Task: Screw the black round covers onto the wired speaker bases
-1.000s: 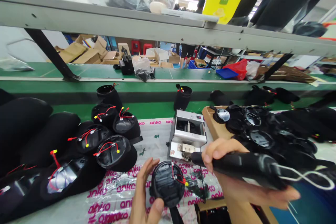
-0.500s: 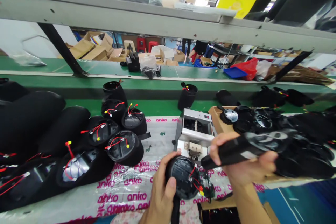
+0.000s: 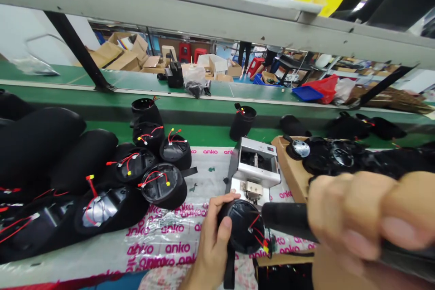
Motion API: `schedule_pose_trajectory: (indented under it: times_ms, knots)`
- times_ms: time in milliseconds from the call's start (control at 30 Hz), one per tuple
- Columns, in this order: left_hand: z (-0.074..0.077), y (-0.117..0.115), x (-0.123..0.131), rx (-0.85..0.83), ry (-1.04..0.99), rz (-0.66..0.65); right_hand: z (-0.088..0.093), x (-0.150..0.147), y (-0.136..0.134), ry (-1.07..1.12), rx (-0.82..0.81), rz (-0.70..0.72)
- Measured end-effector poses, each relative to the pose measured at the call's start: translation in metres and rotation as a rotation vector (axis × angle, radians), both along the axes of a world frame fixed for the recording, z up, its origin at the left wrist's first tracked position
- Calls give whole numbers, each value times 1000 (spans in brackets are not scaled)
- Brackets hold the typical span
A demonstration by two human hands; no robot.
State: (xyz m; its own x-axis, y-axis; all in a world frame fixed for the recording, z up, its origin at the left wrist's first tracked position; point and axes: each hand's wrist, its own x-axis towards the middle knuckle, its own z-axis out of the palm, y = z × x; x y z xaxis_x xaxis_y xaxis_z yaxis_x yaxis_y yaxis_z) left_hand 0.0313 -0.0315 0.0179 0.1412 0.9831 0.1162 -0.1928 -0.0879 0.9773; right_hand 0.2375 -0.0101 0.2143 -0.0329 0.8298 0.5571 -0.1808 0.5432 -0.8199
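My left hand (image 3: 217,235) is wrapped round a black round housing (image 3: 246,226), its open end facing up. Red wires (image 3: 260,235) with yellow and white plugs come out of it, and a black strap (image 3: 229,265) hangs below. My right hand (image 3: 356,217), large and close to the camera, grips a long black bar-shaped object (image 3: 287,219). Its blunt end points left, beside the housing's rim; whether the two touch I cannot tell. Just behind the housing stands a silver machine (image 3: 256,165) resembling a screw feeder.
Several black fabric-covered housings (image 3: 163,186) with red wires crowd the left. A cardboard box (image 3: 288,167) of black round parts stands right of the machine. One black cylinder (image 3: 243,122) is upright behind it. A grey shelf beam (image 3: 204,18) crosses overhead. Printed plastic sheet (image 3: 170,247) covers the bench.
My right hand has come closer to the camera, still gripping the black object. The housing in my left hand has shifted slightly right in view.
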Motion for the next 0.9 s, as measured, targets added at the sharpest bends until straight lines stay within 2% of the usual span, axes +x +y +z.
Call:
schedule_pose_trajectory:
  times_ms: [67, 133, 233, 333, 467, 600, 667, 800, 900]
  knots:
    - [6, -7, -5, -9, 106, 5, 5, -21, 5, -71, 49, 80]
    - [9, -13, -9, 25, 193, -4, 8, -31, 5, -102, 14, 108]
    - [5, -16, -11, 113, 305, -63, 9, -35, 1, -72, -32, 44]
    - [-1, -12, -8, 189, 384, -17, 7, -32, 0, -34, -31, 17]
    - [-4, -8, -1, 314, 366, 85, 7, -22, 5, -85, 6, 112]
    - [-5, -8, 3, 330, 294, 82, 8, -18, 6, -105, 28, 141]
    - [-8, -9, 4, 326, 259, 72, 8, -25, 5, -88, 5, 106]
    - [-15, -7, 7, 267, 240, 82, 7, -45, 1, 6, -48, -57]
    - [-18, -4, 7, 220, 241, 85, 8, -51, -1, 24, -65, -75]
